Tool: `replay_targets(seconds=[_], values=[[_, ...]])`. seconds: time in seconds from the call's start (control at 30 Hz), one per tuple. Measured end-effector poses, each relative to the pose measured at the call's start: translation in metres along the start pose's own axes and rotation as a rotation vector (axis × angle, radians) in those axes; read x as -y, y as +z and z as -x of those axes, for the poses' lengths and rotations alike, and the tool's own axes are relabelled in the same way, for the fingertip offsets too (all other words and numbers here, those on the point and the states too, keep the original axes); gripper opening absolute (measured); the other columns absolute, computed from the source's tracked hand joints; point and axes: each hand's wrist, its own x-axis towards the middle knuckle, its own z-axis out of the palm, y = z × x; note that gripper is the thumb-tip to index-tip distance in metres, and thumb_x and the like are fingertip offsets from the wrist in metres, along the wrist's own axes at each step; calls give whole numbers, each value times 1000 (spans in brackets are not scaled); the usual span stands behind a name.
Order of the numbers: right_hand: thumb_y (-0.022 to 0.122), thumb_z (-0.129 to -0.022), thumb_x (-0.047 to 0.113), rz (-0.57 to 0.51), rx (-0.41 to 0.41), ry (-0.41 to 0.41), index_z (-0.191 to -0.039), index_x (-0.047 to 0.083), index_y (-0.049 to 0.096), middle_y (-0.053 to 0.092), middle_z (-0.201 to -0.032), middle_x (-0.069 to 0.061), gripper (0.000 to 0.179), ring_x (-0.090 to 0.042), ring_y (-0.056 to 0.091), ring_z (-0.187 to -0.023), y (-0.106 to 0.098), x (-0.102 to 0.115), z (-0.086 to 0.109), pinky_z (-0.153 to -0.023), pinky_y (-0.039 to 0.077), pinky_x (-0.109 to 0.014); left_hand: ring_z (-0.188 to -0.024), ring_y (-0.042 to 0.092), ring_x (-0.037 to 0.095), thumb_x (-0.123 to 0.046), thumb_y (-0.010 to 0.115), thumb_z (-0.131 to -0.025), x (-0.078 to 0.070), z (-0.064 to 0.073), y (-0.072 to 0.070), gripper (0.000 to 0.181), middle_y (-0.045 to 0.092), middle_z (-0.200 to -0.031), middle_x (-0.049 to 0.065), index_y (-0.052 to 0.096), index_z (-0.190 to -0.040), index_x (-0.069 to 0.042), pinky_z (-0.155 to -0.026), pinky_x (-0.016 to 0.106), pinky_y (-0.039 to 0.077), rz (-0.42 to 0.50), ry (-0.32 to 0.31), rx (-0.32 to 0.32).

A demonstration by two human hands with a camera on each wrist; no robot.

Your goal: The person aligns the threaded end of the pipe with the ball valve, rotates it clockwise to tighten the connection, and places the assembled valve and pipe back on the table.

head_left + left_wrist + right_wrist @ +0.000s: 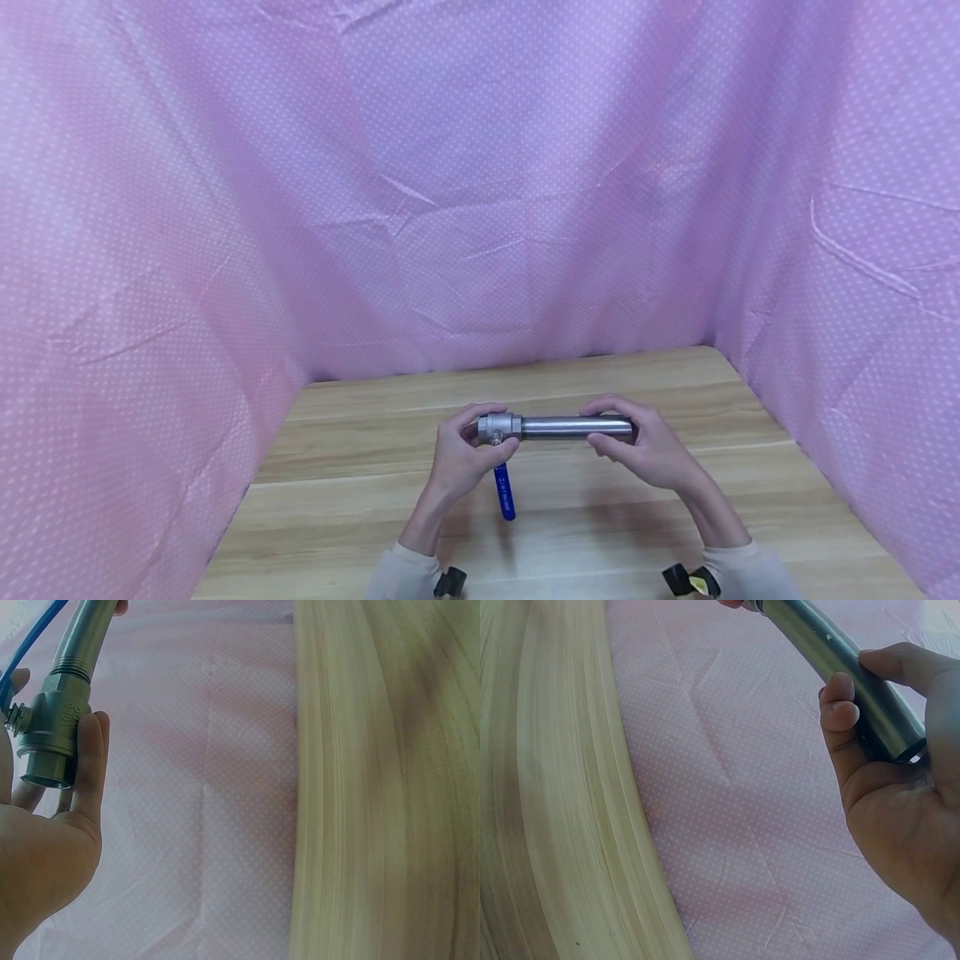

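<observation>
A metal ball valve [498, 427] with a blue lever handle [505, 493] is joined end to end with a steel pipe [562, 427], both held level above the table. My left hand [465, 458] grips the valve body between thumb and fingers, and the lever hangs down past the thumb. Around the pipe's far right end curl the thumb and fingers of my right hand [648, 446]. In the left wrist view, a few threads of the pipe [82, 641] show just beyond the valve [56, 731]. The right wrist view shows the pipe's end [896, 735] close to the palm.
The wooden table [360, 500] lies beneath both hands, its back edge near the wall. Pink dotted cloth [480, 208] hangs behind and on both sides. Black straps [450, 582] sit at both wrists, over light sleeves [750, 575].
</observation>
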Motion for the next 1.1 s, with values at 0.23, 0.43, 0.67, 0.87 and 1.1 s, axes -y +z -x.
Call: replay_targets(seconds=[0.23,0.43,0.67,0.87,1.1], values=[[73,-103,-5,-19,15,-4,-135,0,71,76,-87,-13,32,-3,68,-72,-2,-1,1,-55,58,-27,-99,79,11,-10,92,-87,1,0,1,48,77,-133,22,79,-133,-8,-82,25,70,-6,12,2],[70,-106,-4,-28,20,7,-134,-2,70,72,-81,-12,28,-6,67,-68,-2,0,0,-52,58,-31,-99,79,12,-10,92,-87,1,1,1,48,77,-133,22,79,-133,-8,-83,25,70,-11,13,2],[67,-108,-3,-43,33,4,-133,2,72,72,-79,-13,25,-12,67,-65,-1,0,-1,-52,57,-28,-99,79,12,-11,92,-87,1,1,2,48,77,-134,22,79,-133,-9,-81,25,70,-10,0,0],[75,-102,-5,-13,36,-14,-135,-4,69,77,-96,-14,33,-3,70,-75,-2,-2,1,-57,60,-26,-101,80,13,-11,92,-87,1,1,1,48,77,-134,22,79,-134,-9,-82,25,70,-9,-3,-2],[78,-99,-6,-1,18,-26,-135,2,71,75,-121,-13,37,-5,72,-85,-1,0,0,-64,63,-26,-100,79,12,-9,92,-87,2,0,0,48,77,-133,23,79,-133,-8,-82,25,70,1,-8,-5]])
